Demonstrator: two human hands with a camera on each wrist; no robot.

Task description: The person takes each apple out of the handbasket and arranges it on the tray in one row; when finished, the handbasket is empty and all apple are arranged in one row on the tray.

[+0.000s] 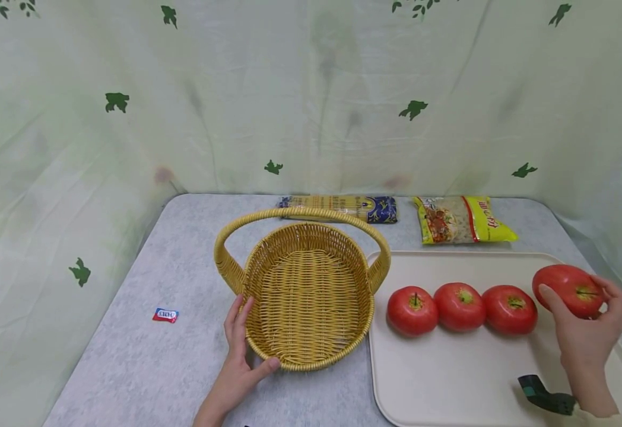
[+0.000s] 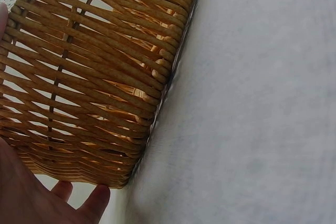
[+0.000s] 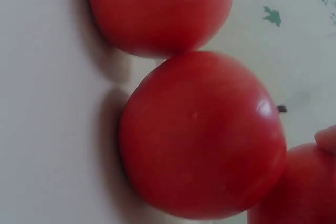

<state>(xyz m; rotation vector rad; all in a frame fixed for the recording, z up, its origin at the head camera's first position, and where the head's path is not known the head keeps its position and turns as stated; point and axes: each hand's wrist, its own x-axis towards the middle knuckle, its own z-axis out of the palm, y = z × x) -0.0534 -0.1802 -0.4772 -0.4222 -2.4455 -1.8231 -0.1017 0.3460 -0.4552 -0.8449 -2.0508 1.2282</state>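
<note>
My right hand (image 1: 589,332) grips a red apple (image 1: 566,289) between thumb and fingers, above the right end of a cream tray (image 1: 450,379). In the right wrist view the held apple (image 3: 299,192) shows at the lower right edge, with a fingertip on it. A row of three more red apples (image 1: 459,306) sits on the tray. My left hand (image 1: 238,362) rests against the near left side of a round wicker basket (image 1: 311,308), its fingers and thumb spread along the rim. Nothing lies inside the basket; its handle stands up.
Behind the basket lies a long noodle packet (image 1: 338,207). A yellow food bag (image 1: 457,220) lies behind the tray. On the table's left is a small red and blue packet (image 1: 165,315). A leaf-printed curtain (image 1: 311,107) surrounds the table.
</note>
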